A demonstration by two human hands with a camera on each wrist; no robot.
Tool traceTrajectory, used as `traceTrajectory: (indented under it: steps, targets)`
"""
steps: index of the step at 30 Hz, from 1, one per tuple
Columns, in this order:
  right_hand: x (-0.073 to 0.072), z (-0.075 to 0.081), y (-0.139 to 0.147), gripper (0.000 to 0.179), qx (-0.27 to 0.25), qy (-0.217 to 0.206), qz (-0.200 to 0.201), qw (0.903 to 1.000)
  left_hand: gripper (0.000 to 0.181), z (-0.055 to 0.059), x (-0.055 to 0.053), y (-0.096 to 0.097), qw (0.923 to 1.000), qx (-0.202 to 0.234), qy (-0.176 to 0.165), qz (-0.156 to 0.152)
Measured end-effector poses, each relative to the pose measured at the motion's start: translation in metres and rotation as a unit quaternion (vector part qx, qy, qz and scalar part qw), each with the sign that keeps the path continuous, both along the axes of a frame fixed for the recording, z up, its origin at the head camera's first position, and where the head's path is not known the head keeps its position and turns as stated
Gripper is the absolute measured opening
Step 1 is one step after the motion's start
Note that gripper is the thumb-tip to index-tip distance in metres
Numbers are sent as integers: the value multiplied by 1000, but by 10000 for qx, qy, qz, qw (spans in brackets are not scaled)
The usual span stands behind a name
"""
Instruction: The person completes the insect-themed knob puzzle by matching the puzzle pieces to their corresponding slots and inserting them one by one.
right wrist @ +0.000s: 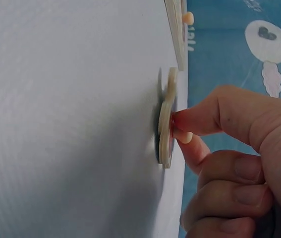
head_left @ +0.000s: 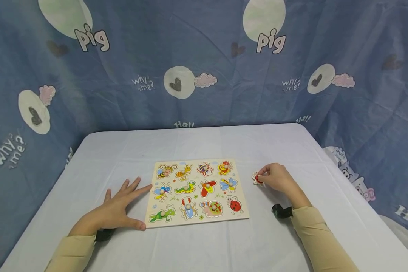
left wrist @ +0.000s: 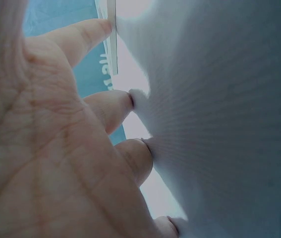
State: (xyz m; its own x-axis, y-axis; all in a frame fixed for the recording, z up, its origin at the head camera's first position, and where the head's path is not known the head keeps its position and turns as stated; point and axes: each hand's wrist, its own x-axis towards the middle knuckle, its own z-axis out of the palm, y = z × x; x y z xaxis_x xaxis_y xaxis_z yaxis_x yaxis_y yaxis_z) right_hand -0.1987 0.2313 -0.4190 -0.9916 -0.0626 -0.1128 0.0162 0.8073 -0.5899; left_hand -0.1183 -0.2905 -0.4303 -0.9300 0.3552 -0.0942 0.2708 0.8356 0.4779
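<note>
The insect peg puzzle board [head_left: 197, 198] lies on the white table, with its colourful bug shapes facing up. My left hand [head_left: 117, 207] spreads its straight fingers on the table, index fingertip and thumb tip at the board's left edge. In the left wrist view, one fingertip meets the board's side [left wrist: 112, 47]. Right of the board, my right hand [head_left: 277, 177] pinches a red puzzle piece [head_left: 256, 178] with a pale border. The right wrist view shows this wooden piece [right wrist: 167, 124] edge-on, close over the table, thumb and index finger at its small knob [right wrist: 184, 136].
The white-covered table [head_left: 197, 249] extends around the board on every side. A blue printed curtain [head_left: 204, 105] hangs behind it and along both sides. Dark wrist devices [head_left: 281, 211] sit beneath the tan sleeves [head_left: 321, 241].
</note>
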Motion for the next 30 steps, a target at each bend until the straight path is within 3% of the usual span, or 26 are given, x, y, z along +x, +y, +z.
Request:
traceTrajectory:
  steps: [30]
  targets:
    - [2, 1, 10, 23, -142, -102, 235, 9996, 124, 1, 0, 0, 10000, 71, -63, 16]
